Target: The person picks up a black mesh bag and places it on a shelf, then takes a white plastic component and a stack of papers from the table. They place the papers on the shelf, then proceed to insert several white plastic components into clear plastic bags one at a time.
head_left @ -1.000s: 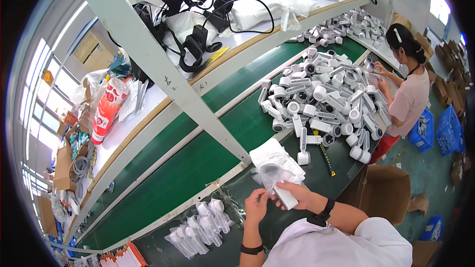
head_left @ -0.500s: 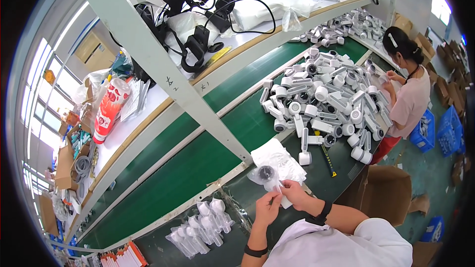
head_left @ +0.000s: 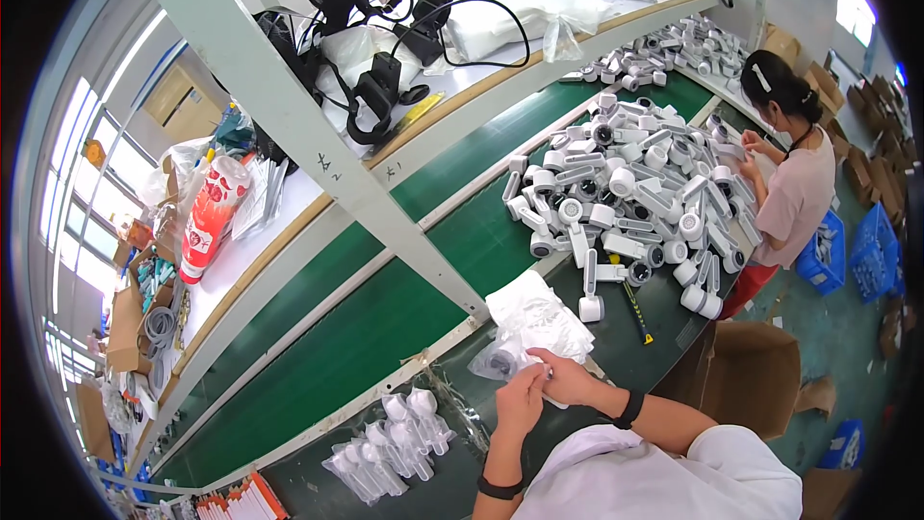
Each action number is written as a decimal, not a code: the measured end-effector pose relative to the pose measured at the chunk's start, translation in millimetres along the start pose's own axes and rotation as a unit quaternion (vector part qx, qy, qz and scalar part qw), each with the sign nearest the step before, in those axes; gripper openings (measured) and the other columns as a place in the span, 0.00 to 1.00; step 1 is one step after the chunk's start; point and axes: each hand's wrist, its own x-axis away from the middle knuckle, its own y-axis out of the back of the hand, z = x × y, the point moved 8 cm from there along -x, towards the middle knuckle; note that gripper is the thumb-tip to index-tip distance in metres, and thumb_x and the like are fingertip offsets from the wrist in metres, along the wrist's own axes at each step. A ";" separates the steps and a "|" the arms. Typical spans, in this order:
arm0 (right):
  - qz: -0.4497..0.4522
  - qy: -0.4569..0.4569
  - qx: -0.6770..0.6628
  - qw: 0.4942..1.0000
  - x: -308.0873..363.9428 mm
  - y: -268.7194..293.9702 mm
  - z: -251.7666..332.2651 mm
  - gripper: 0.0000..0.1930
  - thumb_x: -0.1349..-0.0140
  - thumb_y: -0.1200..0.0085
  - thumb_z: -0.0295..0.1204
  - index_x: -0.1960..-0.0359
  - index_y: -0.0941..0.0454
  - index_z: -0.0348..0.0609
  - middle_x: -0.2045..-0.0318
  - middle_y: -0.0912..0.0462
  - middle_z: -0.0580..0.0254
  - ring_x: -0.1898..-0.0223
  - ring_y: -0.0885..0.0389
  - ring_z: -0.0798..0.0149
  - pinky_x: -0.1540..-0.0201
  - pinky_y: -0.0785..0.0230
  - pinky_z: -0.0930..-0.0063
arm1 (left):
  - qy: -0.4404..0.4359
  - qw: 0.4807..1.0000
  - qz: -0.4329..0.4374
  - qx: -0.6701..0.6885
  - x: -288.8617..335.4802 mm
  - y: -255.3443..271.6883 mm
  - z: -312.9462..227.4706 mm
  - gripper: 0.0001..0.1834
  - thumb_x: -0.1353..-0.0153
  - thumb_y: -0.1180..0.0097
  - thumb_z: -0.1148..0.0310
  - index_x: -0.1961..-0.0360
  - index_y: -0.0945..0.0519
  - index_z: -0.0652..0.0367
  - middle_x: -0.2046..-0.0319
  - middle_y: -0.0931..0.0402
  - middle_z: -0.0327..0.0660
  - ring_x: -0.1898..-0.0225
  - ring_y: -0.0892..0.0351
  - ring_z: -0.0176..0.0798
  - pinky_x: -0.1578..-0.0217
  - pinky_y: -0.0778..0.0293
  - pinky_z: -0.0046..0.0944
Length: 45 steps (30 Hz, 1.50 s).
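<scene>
A white handheld device with a round, dark-faced head (head_left: 499,362) is inside a clear plastic bag, held in front of me by both hands. My left hand (head_left: 520,402) pinches the lower end of the bag. Close against it, my right hand (head_left: 572,380) has its fingers closed on the same end, and the device's handle is mostly hidden by the hands. Just beyond lies a stack of flat clear plastic bags (head_left: 547,313). Several bagged devices (head_left: 393,445) rest in a row on the dark bench to the left.
A large heap of loose white devices (head_left: 645,173) covers the bench ahead to the right, with a yellow-black utility knife (head_left: 637,316) beside it. A metal shelf post (head_left: 318,135) slants across. A co-worker (head_left: 794,173) handles something at the far right. An open cardboard box (head_left: 751,376) stands right.
The bagged device's head has tipped down and slightly left, toward my hands. My right hand has shifted a little left over the bag's end, now nearer my left.
</scene>
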 end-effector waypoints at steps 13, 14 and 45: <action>-0.070 -0.083 -0.454 0.885 -1.3 -7.1 -21.2 0.19 0.38 0.56 0.22 0.44 0.33 0.39 0.57 0.21 0.55 0.60 0.21 0.67 0.60 0.28 0.74 | 0.025 0.996 0.002 0.084 10.1 2.3 6.8 0.12 0.47 0.37 0.72 0.61 0.21 0.61 0.66 0.19 0.41 0.80 0.27 0.30 0.75 0.28 0.30; -0.096 -0.102 -0.490 0.860 -1.1 -4.4 -23.6 0.18 0.36 0.56 0.24 0.44 0.33 0.39 0.57 0.21 0.56 0.59 0.21 0.67 0.60 0.28 0.74 | -0.004 0.997 0.003 0.083 10.7 2.6 5.0 0.13 0.47 0.37 0.72 0.60 0.21 0.61 0.65 0.20 0.41 0.80 0.28 0.29 0.76 0.28 0.29; -0.218 0.177 0.106 0.954 6.2 43.3 48.9 0.08 0.45 0.46 0.33 0.70 0.19 0.43 0.75 0.19 0.56 0.74 0.19 0.55 0.72 0.26 0.65 | 0.441 0.659 0.060 0.607 39.2 -63.6 114.3 0.23 0.33 0.55 0.54 0.51 0.28 0.66 0.64 0.22 0.47 0.75 0.21 0.39 0.74 0.20 0.38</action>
